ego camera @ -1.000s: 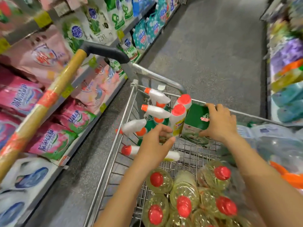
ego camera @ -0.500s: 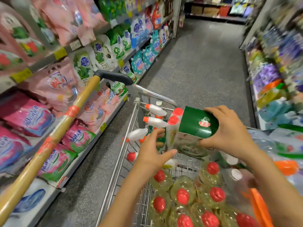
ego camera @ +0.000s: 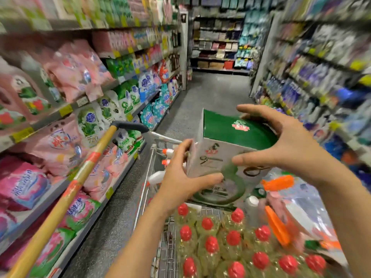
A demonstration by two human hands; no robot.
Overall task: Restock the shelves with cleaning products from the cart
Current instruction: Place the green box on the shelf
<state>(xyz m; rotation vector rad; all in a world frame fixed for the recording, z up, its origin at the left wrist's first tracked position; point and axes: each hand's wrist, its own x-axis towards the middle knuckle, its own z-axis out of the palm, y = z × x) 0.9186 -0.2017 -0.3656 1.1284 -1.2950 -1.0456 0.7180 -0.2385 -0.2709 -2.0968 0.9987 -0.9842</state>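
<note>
Now the box (ego camera: pixel 230 135) is up in the air over the far end of the cart (ego camera: pixel 166 139), tipped a bit. The left hand (ego camera: pixel 180 177) curls round its left edge; the right hand (ego camera: pixel 285 145) pinches its right side, fingers spread wide. If that hold is loose, the box could slip onto the red-capped bottles (ego camera: pixel 207 223) below or bump the spray bottles (ego camera: pixel 158 175).

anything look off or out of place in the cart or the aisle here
Nothing spilled or damaged shows. The white spray bottles lie on their sides at the far end of the cart, and a long taped pole slants past the left shelves. The held green box looks intact.
</note>
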